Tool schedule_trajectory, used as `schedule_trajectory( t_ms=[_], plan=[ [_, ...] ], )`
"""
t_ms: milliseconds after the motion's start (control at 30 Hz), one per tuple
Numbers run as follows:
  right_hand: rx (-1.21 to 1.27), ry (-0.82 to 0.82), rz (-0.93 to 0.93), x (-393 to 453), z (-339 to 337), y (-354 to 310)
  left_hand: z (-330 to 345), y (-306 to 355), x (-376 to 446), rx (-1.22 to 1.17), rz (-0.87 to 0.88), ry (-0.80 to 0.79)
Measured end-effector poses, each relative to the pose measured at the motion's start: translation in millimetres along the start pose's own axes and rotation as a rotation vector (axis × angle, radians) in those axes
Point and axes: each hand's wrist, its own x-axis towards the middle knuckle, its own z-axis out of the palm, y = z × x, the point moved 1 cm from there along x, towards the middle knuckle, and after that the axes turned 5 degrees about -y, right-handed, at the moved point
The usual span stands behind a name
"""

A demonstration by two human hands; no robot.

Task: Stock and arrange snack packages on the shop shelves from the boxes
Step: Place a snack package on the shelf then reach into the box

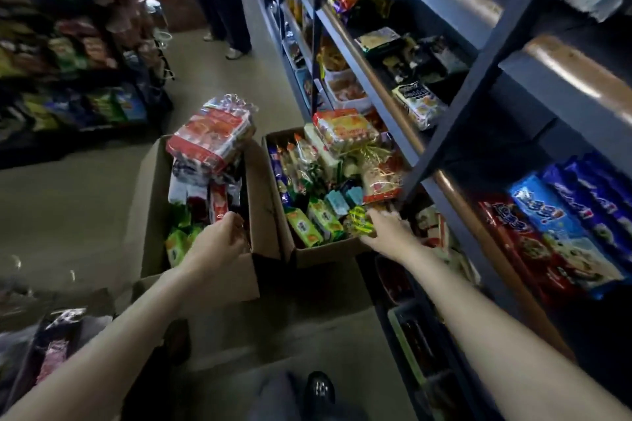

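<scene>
Two open cardboard boxes stand side by side on the floor. The left box [150,202] holds a tall pile topped by a red-and-white bag [212,137]. My left hand [219,239] reaches into this box with curled fingers beside a red-and-white packet [218,203]; the fingertips are hidden. The right box [325,255] is full of green, blue and clear-wrapped snack packets. At its near right corner my right hand [386,229] lies spread over a yellow-green packet [359,220]. Just to the right rise the dark metal shelves [455,188].
The shelves carry blue packets [564,232], red packets [506,225] and mixed snacks higher up. Across the aisle, racks of chip bags [68,55] line the left. A person's legs [222,10] stand further down the aisle. A third box [51,335] sits at lower left.
</scene>
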Motion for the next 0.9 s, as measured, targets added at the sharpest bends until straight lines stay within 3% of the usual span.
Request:
schedule_trajectory(
  t_ms=[167,467,633,733,900],
  plan=[
    [0.118,-0.055,0.086,90,34,-5,10,-11,98,0.021,0.021,-0.01],
    [0.146,-0.267,0.198,233,123,-10,71,-17,239,0.088,0.225,-0.293],
    [0.15,-0.143,0.319,267,158,-19,93,-35,270,0.045,0.253,-0.402],
    [0.259,-0.099,0.327,265,146,-27,93,-36,273,-0.011,0.233,-0.426],
    [0.573,0.033,0.362,226,56,1,72,0,280,-0.16,0.148,-0.359]
  ],
)
